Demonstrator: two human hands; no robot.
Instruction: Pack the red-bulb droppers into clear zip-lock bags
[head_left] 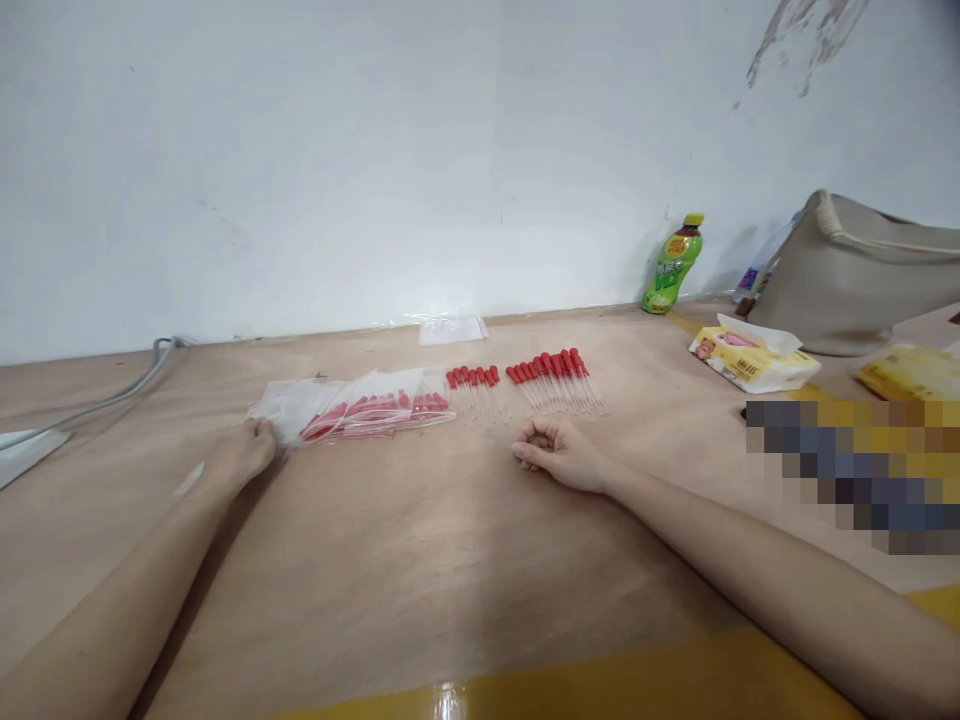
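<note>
My left hand (pixel 244 452) rests on the table with its fingers curled closed, at the left end of a pile of clear zip bags (pixel 281 405). Its fingertips meet the plastic, but what they hold, if anything, is hidden. Inside the bags are several droppers with red rubber bulbs (pixel 360 408). Two rows of loose droppers lie to the right, a smaller group (pixel 474 380) and a larger group (pixel 551 372), bulbs toward the wall. Just below the larger group, my right hand (pixel 562 455) lies on its side, fingers loosely curled, nothing visible in them.
A small clear bag (pixel 452 330) lies near the wall. At the right stand a green drink bottle (pixel 673 268), a tissue pack (pixel 754 360), a grey bag (pixel 847 280) and another yellow pack (pixel 911 372). A grey cable (pixel 142 375) runs along the left.
</note>
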